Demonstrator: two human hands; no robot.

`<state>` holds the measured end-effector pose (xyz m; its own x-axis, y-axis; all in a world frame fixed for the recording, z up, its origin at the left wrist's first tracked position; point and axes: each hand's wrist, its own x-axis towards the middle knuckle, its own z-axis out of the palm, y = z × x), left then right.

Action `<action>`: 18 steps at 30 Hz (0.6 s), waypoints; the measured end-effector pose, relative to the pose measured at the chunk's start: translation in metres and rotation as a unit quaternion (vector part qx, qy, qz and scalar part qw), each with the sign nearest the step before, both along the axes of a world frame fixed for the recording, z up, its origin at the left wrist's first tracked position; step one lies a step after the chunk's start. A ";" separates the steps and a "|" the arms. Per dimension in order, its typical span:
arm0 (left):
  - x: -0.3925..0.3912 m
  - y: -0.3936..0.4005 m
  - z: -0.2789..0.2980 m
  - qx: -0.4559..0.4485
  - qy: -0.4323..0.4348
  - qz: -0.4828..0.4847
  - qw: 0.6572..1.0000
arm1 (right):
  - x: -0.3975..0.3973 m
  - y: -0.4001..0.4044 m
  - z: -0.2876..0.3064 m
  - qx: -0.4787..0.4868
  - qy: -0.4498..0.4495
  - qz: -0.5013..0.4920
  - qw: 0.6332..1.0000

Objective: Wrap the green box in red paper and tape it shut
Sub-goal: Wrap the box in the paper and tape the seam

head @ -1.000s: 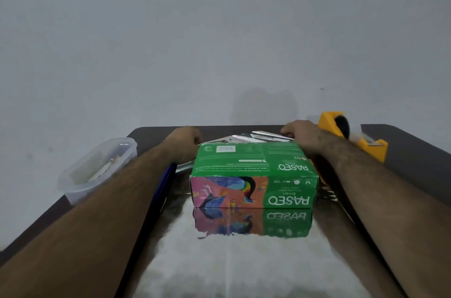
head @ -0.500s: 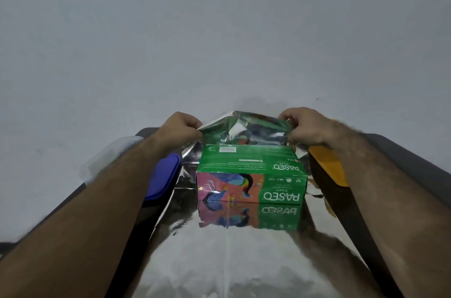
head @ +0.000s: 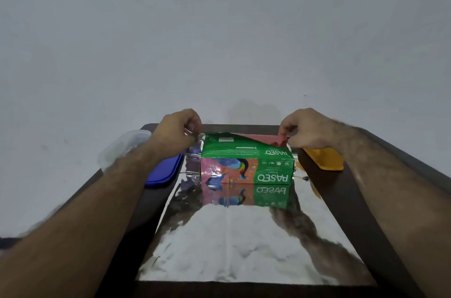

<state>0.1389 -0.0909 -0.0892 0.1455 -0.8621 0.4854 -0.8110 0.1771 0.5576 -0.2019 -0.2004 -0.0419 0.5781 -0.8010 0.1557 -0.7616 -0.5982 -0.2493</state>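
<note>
At frame centre, the left hand (head: pixel 176 131) and right hand (head: pixel 302 129) each pinch the red paper (head: pixel 262 138)'s far edge, drawing it over the green box (head: pixel 246 162) to cover its top.

Dark table (head: pixel 361 212) under silvery paper sheet (head: pixel 244 244), blue lid (head: pixel 163 173), yellow object (head: pixel 324 158).

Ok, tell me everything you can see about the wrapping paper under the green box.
The wrapping paper is a shiny sheet lying silver side up on the dark table, creased and mirroring the green box that stands on it. Its far edge is lifted and folded over the box's back, showing the red side. The left hand and right hand pinch that edge at its two corners.
</note>
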 end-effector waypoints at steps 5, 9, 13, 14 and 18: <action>-0.004 0.010 -0.005 -0.037 -0.199 0.019 0.979 | 0.004 0.029 -0.004 0.059 -0.019 0.058 0.996; -0.006 0.013 -0.013 -0.056 -0.241 0.050 0.968 | 0.017 0.042 -0.017 0.010 0.020 0.079 0.997; -0.012 0.017 -0.019 -0.034 -0.283 0.080 0.955 | 0.020 0.043 -0.034 -0.080 0.039 0.084 0.993; -0.011 0.017 -0.020 -0.025 -0.295 0.084 0.952 | 0.018 0.043 -0.037 -0.090 0.030 0.082 0.992; -0.006 0.019 -0.020 -0.014 -0.320 0.111 0.941 | 0.015 0.044 -0.044 -0.120 0.012 0.081 0.989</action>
<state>0.1327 -0.0721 -0.1096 -0.0095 -0.8302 0.5574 -0.9979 -0.0281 -0.0589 -0.1867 -0.1562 -0.0863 0.7022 -0.6388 0.3146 -0.6542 -0.7532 -0.0692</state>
